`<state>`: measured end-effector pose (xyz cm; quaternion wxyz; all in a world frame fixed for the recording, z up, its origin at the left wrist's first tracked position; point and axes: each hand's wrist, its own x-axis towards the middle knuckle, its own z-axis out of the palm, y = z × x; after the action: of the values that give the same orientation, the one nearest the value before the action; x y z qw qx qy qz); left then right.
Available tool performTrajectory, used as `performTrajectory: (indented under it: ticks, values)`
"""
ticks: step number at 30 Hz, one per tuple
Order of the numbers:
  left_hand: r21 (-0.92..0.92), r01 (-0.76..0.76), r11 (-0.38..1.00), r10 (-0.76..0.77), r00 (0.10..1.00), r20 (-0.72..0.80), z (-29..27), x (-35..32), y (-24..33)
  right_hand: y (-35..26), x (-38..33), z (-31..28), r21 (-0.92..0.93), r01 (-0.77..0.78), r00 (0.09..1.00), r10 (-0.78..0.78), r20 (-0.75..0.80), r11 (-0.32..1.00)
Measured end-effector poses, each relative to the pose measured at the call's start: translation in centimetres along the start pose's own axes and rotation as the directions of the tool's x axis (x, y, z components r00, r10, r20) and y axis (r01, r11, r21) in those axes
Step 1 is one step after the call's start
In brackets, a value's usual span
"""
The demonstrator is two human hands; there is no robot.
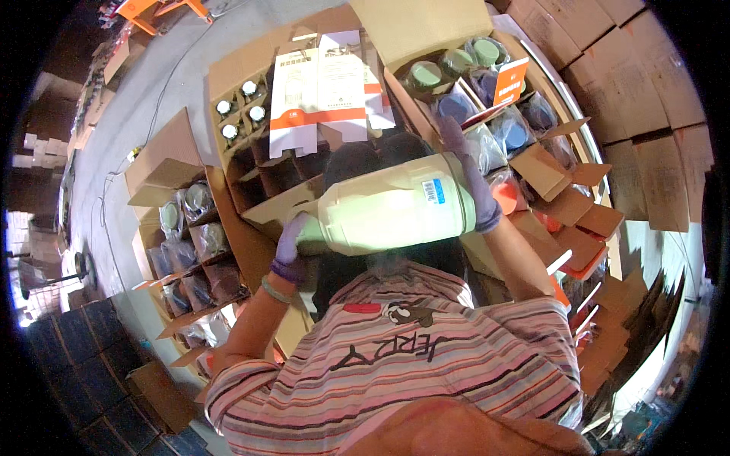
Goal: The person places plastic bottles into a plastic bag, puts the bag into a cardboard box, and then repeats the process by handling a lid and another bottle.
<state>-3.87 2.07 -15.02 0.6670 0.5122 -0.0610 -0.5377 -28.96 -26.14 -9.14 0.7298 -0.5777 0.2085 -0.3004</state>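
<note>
Across my lap lies a large pale green flask [388, 204], on its side, with a small blue and white barcode label near its right end. My left hand [293, 242], in a purple glove, grips the narrower left end. The fingers of my gloved right hand [473, 175] wrap round the broad right end. Just beyond the flask, several flattened white and orange cartons [319, 87] rest on an open divided cardboard box [266, 171].
White-capped bottles [249, 88] fill some cells of that box. At right, another open box holds plastic-wrapped flasks [426, 74] with green or blue tops. A third box with wrapped flasks [199, 197] stands at left. Stacked cartons [631, 91] line the right side.
</note>
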Motion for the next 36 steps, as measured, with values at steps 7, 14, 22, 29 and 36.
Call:
performTrajectory:
  ticks: [7,14,22,29,36]
  values:
    - [-0.036,-0.085,0.996,0.086,0.996,0.034,1.5,-0.9,-0.1,-0.7,-4.2,-0.9,-0.013,-0.065,0.973,0.066,0.221,0.998]
    - [0.133,-0.129,0.983,0.110,0.984,0.138,2.9,-2.7,4.6,-3.6,-5.6,1.8,-0.571,0.420,0.898,-0.232,0.374,0.705]
    - [0.311,-0.458,0.833,0.430,0.889,0.157,2.1,-2.8,6.3,-2.3,-5.3,2.8,-0.273,0.152,0.978,-0.104,0.183,0.950]
    - [-0.101,-0.520,0.848,0.526,0.849,0.053,3.8,-4.0,9.1,-4.9,-0.9,3.9,-0.097,0.352,0.927,-0.333,0.171,0.931]
    - [-0.170,-0.093,0.981,0.130,0.967,0.220,1.4,-1.4,10.9,-6.5,1.3,4.9,-0.447,0.681,0.730,-0.499,0.466,0.580]
